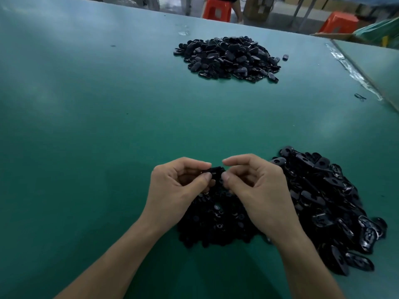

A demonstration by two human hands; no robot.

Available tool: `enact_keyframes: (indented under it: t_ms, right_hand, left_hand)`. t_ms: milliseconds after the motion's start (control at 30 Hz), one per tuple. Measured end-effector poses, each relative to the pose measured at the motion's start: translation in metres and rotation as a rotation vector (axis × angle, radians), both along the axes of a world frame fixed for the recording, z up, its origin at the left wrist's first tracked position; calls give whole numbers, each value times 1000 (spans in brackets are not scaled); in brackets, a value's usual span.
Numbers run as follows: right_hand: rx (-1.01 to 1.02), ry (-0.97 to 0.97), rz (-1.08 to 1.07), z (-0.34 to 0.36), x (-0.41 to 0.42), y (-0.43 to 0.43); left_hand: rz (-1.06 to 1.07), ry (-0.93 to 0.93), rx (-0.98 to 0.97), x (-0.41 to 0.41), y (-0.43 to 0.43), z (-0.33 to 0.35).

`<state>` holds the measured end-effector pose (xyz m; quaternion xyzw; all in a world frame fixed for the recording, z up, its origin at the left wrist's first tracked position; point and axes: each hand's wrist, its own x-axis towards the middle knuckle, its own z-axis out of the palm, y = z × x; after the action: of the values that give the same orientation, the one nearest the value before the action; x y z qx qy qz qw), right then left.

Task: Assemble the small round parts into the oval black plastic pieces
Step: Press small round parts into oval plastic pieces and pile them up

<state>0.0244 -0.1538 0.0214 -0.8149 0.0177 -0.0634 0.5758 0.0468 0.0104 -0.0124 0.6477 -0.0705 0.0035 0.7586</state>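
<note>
My left hand point(180, 184) and my right hand point(257, 186) meet above the near table, both pinching one oval black plastic piece point(216, 170) between thumbs and forefingers. Whether a small round part sits in it is hidden by my fingers. Under my hands lies a heap of small round black parts point(216, 221). A pile of loose oval black pieces point(328, 203) spreads to the right of my right wrist. A second pile of oval pieces point(228, 57) lies farther back, right of centre.
Everything rests on a green table mat point(86, 126). One stray oval piece point(285, 57) lies right of the far pile. A small black loop point(360, 97) sits near the taped right edge. Orange stools point(217, 9) and a standing person's legs are behind the table.
</note>
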Motion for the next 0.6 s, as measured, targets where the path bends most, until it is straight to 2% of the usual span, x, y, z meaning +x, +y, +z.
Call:
enact_keyframes:
  t_ms: [200,600]
  right_hand:
    - [-155,-17,-1,-1,-2,7]
    - [-182,26,-48,0,-3,9]
  left_hand:
    - [-7,-16,81,-1,-3,1]
    - [-63,-46,176,-2,-3,1]
